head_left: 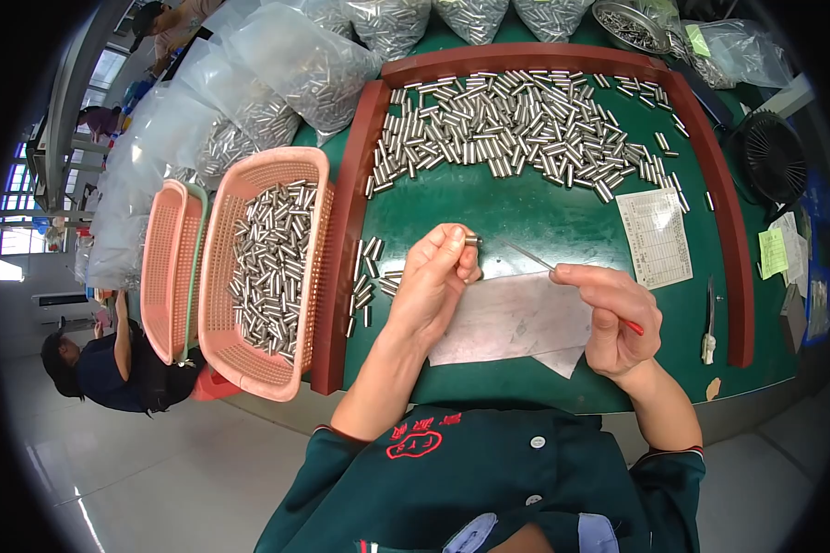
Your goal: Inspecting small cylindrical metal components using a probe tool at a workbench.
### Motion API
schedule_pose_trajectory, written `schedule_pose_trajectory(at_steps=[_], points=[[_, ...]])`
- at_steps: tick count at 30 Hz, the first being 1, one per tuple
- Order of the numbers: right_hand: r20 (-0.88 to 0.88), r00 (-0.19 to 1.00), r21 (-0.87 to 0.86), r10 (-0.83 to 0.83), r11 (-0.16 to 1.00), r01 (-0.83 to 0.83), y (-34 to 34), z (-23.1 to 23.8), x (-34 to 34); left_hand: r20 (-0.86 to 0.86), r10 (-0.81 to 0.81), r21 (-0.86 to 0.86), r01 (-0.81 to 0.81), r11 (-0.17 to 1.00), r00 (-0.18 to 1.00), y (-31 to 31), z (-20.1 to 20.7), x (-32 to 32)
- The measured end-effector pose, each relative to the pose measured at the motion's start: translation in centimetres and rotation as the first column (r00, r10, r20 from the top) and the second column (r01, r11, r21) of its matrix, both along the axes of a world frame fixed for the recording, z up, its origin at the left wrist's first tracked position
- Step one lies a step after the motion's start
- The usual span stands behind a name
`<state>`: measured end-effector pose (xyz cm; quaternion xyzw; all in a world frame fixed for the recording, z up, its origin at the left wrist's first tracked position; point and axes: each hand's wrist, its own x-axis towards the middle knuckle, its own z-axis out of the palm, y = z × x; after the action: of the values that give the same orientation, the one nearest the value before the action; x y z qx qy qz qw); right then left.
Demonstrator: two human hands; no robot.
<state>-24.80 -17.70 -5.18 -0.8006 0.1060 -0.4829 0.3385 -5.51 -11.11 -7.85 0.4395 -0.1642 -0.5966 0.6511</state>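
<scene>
My left hand (441, 272) is closed, pinching a small metal cylinder (473, 241) between thumb and fingertips so that one end sticks out. In my right hand (622, 313) is a thin, file-like metal tool (526, 253) with a red handle (633, 327). Its tip points at the cylinder and stops a little short of it. Under both hands a grey-white sheet (507, 323) lies on the green table (516, 212). A large spread of similar metal cylinders (489, 124) covers the table's far part, and several more (364, 276) lie left of my left hand.
A dark red wooden frame (526, 57) borders the work area. On the left stand a pink basket of cylinders (212, 304) and a narrower pink basket (161, 276). Full plastic bags (295, 69) line the back. On the right are a printed sheet (655, 235), a knife-like tool (709, 323) and a black fan (770, 161).
</scene>
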Motion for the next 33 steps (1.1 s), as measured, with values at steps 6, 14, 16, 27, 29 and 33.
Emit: schedule_pose_trajectory(at_steps=[6, 14, 16, 27, 29, 33], points=[[0.14, 0.986, 0.019, -0.089, 0.996, 0.088, -0.5, -0.2, 0.3, -0.601, -0.096, -0.064, 0.072, 0.995, 0.793, -0.1, -0.1, 0.6], [0.129, 0.987, 0.041, -0.099, 0.995, 0.094, -0.7, -0.5, 0.2, -0.595, -0.08, -0.048, 0.064, 0.997, 0.799, 0.1, 0.3, 1.0], [0.128, 0.987, 0.047, -0.101, 0.994, 0.096, -0.7, -0.4, 0.1, -0.486, -0.17, -0.106, 0.135, 0.985, 0.857, 0.2, 0.5, 1.1], [0.038, 0.996, 0.055, -0.078, 0.996, 0.076, -0.7, -0.5, -0.2, -0.437, -0.266, -0.155, 0.219, 0.963, 0.859, 0.3, 0.9, 1.0], [0.037, 0.996, 0.056, -0.076, 0.996, 0.074, -0.7, -0.5, -0.2, -0.47, -0.273, -0.168, 0.219, 0.961, 0.839, 0.3, 0.9, 0.9], [0.035, 0.996, 0.051, -0.08, 0.996, 0.078, -0.8, -0.5, -0.4, -0.248, -0.086, 0.032, 0.096, 0.995, 0.965, 0.3, 1.5, 0.5]])
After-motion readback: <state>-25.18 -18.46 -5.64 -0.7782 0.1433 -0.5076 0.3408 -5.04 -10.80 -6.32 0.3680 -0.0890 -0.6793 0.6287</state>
